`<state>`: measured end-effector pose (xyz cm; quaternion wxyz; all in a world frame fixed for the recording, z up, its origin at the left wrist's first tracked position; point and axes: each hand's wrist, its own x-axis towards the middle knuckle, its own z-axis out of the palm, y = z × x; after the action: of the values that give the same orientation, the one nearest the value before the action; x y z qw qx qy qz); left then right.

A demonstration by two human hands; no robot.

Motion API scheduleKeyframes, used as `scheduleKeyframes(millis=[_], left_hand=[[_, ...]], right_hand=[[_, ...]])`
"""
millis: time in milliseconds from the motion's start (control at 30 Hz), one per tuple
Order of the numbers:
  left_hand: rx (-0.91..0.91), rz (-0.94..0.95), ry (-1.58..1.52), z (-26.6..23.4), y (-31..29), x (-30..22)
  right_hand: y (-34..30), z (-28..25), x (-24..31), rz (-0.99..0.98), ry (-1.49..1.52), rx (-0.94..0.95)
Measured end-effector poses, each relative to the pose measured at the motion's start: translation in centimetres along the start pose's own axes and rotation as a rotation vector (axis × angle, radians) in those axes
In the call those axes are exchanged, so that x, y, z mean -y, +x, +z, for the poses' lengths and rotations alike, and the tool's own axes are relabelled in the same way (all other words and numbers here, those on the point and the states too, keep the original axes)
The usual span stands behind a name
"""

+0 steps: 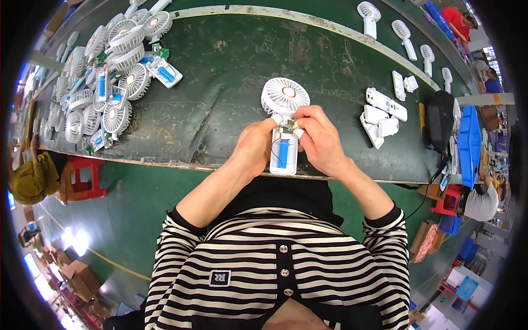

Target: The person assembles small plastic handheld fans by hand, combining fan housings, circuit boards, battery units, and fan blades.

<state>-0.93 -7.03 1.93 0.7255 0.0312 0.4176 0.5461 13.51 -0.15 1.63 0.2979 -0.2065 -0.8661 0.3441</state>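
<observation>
A white handheld fan (285, 94) lies face up near the table's front edge, its round grille pointing away from me. The handle's cover is off, so a blue battery (283, 154), thin wires and a small circuit board (286, 126) show inside. My left hand (254, 146) grips the fan's neck from the left, thumb and fingers closed on it. My right hand (322, 140) pinches at the neck and board from the right. White coverings sit on some of my fingertips. What lies between the right fingertips is too small to make out.
Many opened white fans (130, 80) are heaped at the left of the dark green table (220, 71). White handle covers (385, 113) lie at the right. Several whole fans (404, 38) stand beyond the pale strip. A black bag (440, 118) and blue tray (468, 146) are far right.
</observation>
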Motion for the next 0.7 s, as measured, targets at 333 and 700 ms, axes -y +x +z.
scheduleKeyframes(millis=[333, 700], left_hand=[[0.016, -0.036, -0.012, 0.3, 0.9, -0.7], [-0.084, -0.081, 0.078, -0.7, 2.2, -0.5]], right_hand=[[0.8, -0.9, -0.7, 0.060, -0.015, 0.060], [1.3, -0.6, -1.5, -0.144, -0.262, 0.038]])
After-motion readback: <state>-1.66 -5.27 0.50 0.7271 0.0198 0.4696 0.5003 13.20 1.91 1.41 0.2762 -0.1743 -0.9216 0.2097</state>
